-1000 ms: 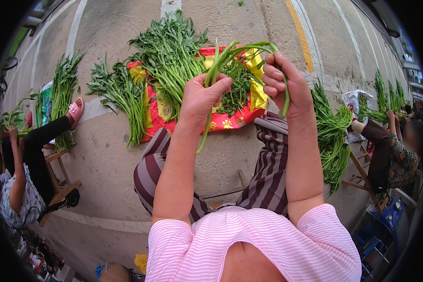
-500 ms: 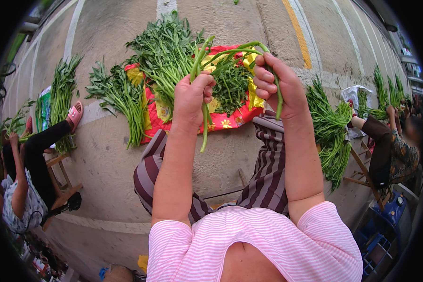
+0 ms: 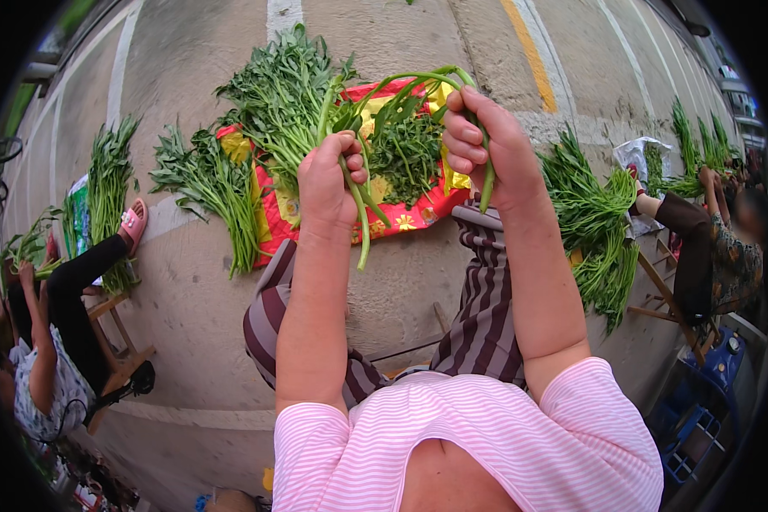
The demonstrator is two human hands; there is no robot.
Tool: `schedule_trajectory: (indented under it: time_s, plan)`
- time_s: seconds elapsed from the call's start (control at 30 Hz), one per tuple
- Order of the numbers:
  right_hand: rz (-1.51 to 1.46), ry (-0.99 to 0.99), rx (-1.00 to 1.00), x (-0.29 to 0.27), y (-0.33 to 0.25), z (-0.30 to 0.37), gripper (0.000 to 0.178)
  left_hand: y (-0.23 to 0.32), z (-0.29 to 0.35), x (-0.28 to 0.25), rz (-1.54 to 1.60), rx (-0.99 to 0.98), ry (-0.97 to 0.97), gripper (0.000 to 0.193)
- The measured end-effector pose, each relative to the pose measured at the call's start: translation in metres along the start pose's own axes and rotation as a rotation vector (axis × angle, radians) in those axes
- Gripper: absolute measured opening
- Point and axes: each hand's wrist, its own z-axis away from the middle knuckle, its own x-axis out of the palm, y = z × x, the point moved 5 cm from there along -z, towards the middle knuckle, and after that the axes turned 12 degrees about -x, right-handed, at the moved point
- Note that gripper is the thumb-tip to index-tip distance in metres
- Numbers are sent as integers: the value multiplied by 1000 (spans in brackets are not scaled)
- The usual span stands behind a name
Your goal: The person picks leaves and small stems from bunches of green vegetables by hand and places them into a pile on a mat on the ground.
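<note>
My left hand [image 3: 328,181] is closed round a few water spinach stems [image 3: 363,246], whose cut ends hang below the fist. A long stem [image 3: 486,186] is gripped in my right hand [image 3: 497,145], its thick end pointing down and its other part arching over toward the left hand. Both hands are raised above a red and yellow sheet [image 3: 418,213] on the ground. On it lie a large heap of leafy water spinach [image 3: 273,96] and a smaller pile of short leafy pieces [image 3: 411,162].
Another bunch of greens [image 3: 222,192] rests at the sheet's left edge. To the right lies a big bundle [image 3: 584,205]. Seated people work with greens at far left [image 3: 43,363] and far right [image 3: 738,256]. A blue plastic item [image 3: 718,375] stands at lower right.
Both hands have shifted slightly left in the picture, still holding their stems. The stems in the left hand have tilted a little.
</note>
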Motion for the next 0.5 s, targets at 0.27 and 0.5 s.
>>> schedule_trajectory:
  time_s: [0.27,0.5]
  plan:
    - [-6,18,-131,-13,-19,1,27,-12,-3,12,-236,23,-34,23]
    - [93,117,-162,-16,-20,5,25,-29,-4,31,-186,-72,-177,34]
